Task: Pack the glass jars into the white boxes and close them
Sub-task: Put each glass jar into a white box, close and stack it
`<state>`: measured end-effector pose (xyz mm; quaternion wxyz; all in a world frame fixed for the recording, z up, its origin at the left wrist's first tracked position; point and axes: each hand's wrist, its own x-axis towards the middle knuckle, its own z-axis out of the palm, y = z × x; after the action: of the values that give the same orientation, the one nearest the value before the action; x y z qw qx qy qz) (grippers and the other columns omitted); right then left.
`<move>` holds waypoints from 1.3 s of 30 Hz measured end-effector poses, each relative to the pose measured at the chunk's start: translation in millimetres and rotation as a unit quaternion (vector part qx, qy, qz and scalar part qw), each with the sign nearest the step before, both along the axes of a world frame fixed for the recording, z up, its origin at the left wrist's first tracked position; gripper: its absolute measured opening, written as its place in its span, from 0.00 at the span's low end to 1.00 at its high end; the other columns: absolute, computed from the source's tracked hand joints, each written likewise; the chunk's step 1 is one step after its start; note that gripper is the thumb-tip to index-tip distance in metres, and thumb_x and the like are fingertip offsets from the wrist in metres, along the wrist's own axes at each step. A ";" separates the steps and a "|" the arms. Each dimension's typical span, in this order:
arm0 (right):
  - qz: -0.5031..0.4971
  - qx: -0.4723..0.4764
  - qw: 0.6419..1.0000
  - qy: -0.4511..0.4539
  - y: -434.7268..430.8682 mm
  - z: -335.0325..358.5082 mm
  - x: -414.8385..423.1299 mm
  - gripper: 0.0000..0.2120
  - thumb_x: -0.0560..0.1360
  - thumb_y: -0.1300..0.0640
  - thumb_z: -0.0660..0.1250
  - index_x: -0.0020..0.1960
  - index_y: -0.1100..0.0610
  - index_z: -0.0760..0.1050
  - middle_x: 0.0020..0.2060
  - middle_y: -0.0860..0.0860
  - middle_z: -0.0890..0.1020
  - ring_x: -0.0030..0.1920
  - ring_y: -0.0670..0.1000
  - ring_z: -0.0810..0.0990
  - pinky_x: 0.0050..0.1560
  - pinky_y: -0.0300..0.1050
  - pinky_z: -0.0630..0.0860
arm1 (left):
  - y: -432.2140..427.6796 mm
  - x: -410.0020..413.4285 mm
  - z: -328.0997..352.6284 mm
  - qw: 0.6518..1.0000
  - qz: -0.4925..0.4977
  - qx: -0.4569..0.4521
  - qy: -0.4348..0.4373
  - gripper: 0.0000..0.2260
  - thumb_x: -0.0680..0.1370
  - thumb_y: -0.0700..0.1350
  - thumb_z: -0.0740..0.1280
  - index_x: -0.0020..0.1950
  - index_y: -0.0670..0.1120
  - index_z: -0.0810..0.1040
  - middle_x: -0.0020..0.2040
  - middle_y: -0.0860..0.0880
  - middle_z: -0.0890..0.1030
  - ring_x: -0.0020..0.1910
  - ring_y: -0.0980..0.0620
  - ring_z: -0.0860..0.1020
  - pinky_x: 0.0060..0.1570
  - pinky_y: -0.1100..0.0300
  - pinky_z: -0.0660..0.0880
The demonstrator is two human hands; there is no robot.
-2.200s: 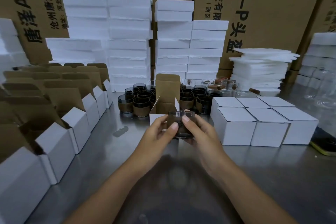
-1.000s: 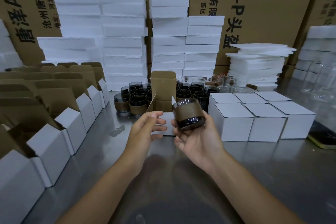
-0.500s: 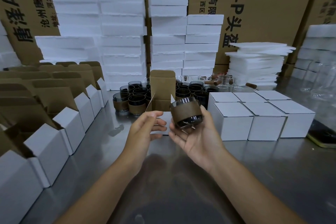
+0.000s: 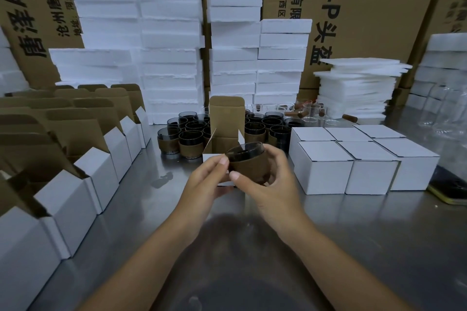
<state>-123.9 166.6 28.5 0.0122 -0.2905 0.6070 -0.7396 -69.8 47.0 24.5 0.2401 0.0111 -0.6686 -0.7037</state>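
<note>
A: Both hands are up over the middle of the brushed steel table [image 4: 353, 230]. The right hand [image 4: 271, 182] has its fingers wrapped round a dark glass jar with a brown sleeve [image 4: 249, 163], thumb pressed on the sleeve's near side.

B: And the jar's tilted, mouth turned up and away, clear of the table, right at the front of the open white cardboard box with a brown inside [image 4: 226, 118]. The lid flap stands upright behind it.

A: Now the left hand [image 4: 204, 184]: thumb over, fingers curled under, pinching the box's white front wall, thumb tip touching the jar's sleeve.

B: Behind the box, a cluster of matching dark sleeved jars [image 4: 190, 137] stands on the table. To the right are six closed white boxes [image 4: 326, 166], two rows, packed side by side.

A: Down the left edge runs a row of open white boxes [image 4: 96, 171], flaps up. White foam slabs [image 4: 169, 58] are stacked at the back, in front of big brown cartons [image 4: 374, 7].
</note>
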 end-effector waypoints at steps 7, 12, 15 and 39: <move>-0.104 0.052 0.983 0.140 -2.8 -8.0 -1.1 0.32 0.61 0.57 0.80 0.55 0.41 0.65 0.53 0.46 0.74 0.52 0.40 0.75 0.43 0.25 0.71 | 0.1 -3.6 -2.7 1.000 -0.013 0.006 -0.015 0.15 0.76 0.54 0.59 0.57 0.55 0.80 0.51 0.54 0.84 0.54 0.58 0.80 0.45 0.67 0.76; -0.134 0.081 0.973 0.171 -3.4 -10.7 -2.9 0.33 0.61 0.55 0.80 0.54 0.38 0.63 0.53 0.47 0.72 0.54 0.43 0.74 0.47 0.31 0.73 | 2.1 -3.7 -3.0 0.999 -0.033 0.006 -0.032 0.15 0.76 0.55 0.57 0.49 0.59 0.84 0.48 0.54 0.85 0.50 0.59 0.81 0.42 0.68 0.76; -0.126 0.071 0.975 0.167 -3.2 -10.8 -3.6 0.33 0.61 0.55 0.80 0.54 0.39 0.63 0.52 0.45 0.72 0.53 0.41 0.73 0.45 0.28 0.72 | 2.9 -1.9 -1.2 0.999 -0.046 -0.018 -0.020 0.14 0.73 0.58 0.58 0.50 0.64 0.82 0.49 0.55 0.84 0.51 0.60 0.81 0.43 0.68 0.76; -0.127 0.194 0.932 0.277 8.7 -8.9 -18.6 0.31 0.66 0.56 0.77 0.66 0.50 0.68 0.60 0.44 0.75 0.61 0.47 0.71 0.60 0.42 0.70 | 1.1 6.4 3.4 0.999 0.021 -0.026 0.008 0.24 0.74 0.36 0.69 0.68 0.48 0.69 0.60 0.53 0.77 0.51 0.67 0.79 0.43 0.75 0.73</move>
<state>-142.4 175.3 19.6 -0.1940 -0.3966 0.7497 -0.4929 -63.4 48.1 27.9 0.2598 0.0134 -0.6843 -0.6812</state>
